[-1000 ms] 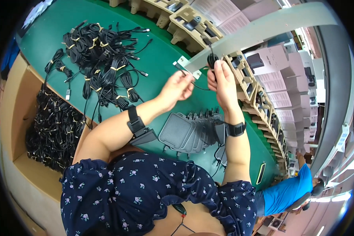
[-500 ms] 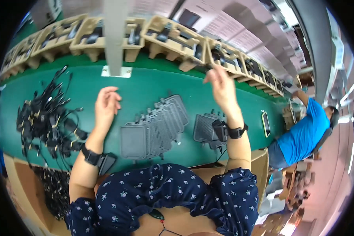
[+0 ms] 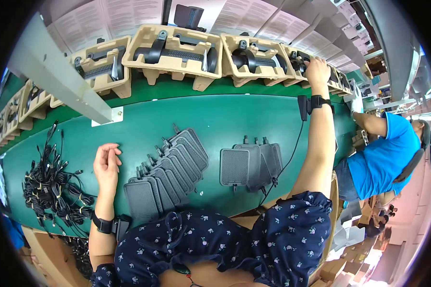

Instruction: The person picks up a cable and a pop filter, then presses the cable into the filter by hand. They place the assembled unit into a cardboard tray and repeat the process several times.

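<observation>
My right hand (image 3: 317, 72) reaches to the far right, into a moulded tan tray in the row. Its fingers are bent down among black parts, and whatever they hold is hidden. My left hand (image 3: 107, 161) hovers over the green table, loosely curled with fingers apart and nothing in it. It is nearest to a fanned stack of dark grey flat panels (image 3: 170, 174) with short stubs on their top edges. A smaller group of the same panels (image 3: 248, 166) lies to the right, overlapping. A thin black cable (image 3: 292, 152) runs from my right wrist's strapped device (image 3: 316, 102).
Along the far edge runs a row of tan trays (image 3: 208, 82) holding black parts. A pale metal post (image 3: 72, 74) stands at the left. Bundled black cables (image 3: 52, 186) are heaped on the table's left. A person in a blue shirt (image 3: 378, 155) works at the right.
My right hand has moved right along the trays to one farther down the row. The left hand stays over the table, with little motion. The whole view has shifted.
</observation>
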The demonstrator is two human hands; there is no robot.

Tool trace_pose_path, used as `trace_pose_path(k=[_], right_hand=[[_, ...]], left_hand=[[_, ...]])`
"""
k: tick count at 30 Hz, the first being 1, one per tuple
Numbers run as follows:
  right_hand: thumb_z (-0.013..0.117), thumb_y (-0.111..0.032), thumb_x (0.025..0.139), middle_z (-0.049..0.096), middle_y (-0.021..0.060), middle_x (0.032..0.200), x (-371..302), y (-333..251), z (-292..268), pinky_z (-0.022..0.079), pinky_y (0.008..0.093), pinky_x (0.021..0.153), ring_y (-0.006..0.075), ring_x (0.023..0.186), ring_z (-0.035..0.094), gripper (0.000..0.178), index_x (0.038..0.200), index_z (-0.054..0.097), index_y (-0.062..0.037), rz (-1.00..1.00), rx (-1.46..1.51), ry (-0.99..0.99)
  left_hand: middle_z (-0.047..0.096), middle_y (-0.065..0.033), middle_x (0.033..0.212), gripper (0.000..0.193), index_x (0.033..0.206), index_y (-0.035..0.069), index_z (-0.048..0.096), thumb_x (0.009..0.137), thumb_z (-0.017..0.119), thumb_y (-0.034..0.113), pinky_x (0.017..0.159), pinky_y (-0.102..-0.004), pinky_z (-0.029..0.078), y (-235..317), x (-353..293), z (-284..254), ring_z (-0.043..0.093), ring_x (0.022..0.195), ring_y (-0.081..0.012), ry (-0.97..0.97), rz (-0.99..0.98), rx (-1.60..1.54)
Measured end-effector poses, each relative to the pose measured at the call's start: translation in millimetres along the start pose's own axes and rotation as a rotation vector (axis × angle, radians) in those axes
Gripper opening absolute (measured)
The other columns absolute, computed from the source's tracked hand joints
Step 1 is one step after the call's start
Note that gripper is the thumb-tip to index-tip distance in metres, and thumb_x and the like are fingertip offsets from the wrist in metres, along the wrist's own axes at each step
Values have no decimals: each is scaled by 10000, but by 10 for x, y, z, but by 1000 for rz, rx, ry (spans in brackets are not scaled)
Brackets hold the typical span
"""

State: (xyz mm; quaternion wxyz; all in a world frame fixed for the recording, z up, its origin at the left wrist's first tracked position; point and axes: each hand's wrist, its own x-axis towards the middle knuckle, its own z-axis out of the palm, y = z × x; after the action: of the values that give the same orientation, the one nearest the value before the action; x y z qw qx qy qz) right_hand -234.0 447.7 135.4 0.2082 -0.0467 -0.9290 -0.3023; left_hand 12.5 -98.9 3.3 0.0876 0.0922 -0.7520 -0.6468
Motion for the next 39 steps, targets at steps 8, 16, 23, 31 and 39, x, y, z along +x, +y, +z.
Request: trace_pose_path(k=[8,16,23,31,39], right_hand=[[583,-300,800,635,147,891,329,-373,365,465,432,713,323,865,597,227,908,607,-101,255,579,-46],[538,-249,839,621,184,882,394,-394,1038,456,395,740,346,854,589,230,951,581,-53,262,861,-15],[601,-300,767,629,135,876,410,-427,824,459,373,736,309,841,600,237,935,633,-136,188,327,-72],[504,-321,786,628,163,829,460,-268,1180,463,433,713,359,821,593,238,856,609,-120,218,510,-34],[502,-236,848,599,88,1017,-70,-610,-131,465,393,757,315,917,579,217,1029,588,-152,-5,409,146]], left_hand=[[548,-3,787,113,964,39,542,911,447,66,410,-140,285,32,-8,12,412,523,-14,16,-20,86],[551,-11,796,112,961,29,540,908,446,58,414,-135,286,29,-13,-10,414,530,-15,21,7,127],[553,-13,796,114,964,25,540,903,447,51,414,-137,285,14,-47,-34,415,535,-18,28,-7,164],[552,-7,774,119,944,20,554,893,447,26,465,-147,313,39,-40,12,424,550,-24,64,-28,156],[554,3,740,127,925,36,572,875,457,18,501,-167,360,-4,43,44,447,554,-35,17,-6,83]])
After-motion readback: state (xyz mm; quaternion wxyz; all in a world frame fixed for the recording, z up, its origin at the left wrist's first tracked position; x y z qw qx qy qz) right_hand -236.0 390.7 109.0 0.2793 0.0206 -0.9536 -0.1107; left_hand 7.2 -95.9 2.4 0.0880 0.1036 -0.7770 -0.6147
